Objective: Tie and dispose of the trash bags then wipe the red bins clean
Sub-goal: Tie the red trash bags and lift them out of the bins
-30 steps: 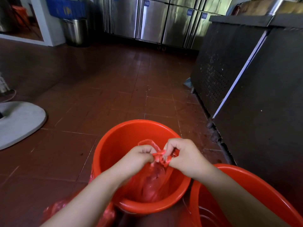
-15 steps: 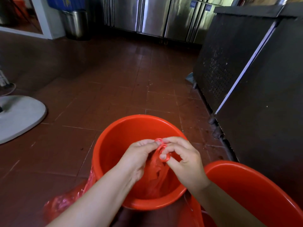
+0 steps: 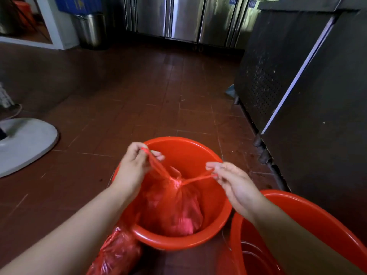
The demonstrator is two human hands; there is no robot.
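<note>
A red trash bag (image 3: 174,207) hangs inside a red bin (image 3: 190,147) on the tiled floor. Its neck is knotted near the middle of the bin. My left hand (image 3: 135,165) pinches one twisted tail of the bag at the bin's left rim. My right hand (image 3: 232,181) pinches the other tail, stretched thin to the right. A second red bin (image 3: 309,207) stands at the lower right, partly behind my right forearm. Another red bag (image 3: 117,253) lies on the floor under my left forearm.
A dark counter unit (image 3: 309,92) runs along the right side, close to both bins. Steel cabinet doors (image 3: 184,16) and a steel can (image 3: 89,30) stand at the back. A grey round base (image 3: 23,141) sits on the floor at the left.
My hands were together over the bin, working the bag's neck. Now they have pulled apart, left hand to the left and right hand to the right, drawing the two tails tight.
</note>
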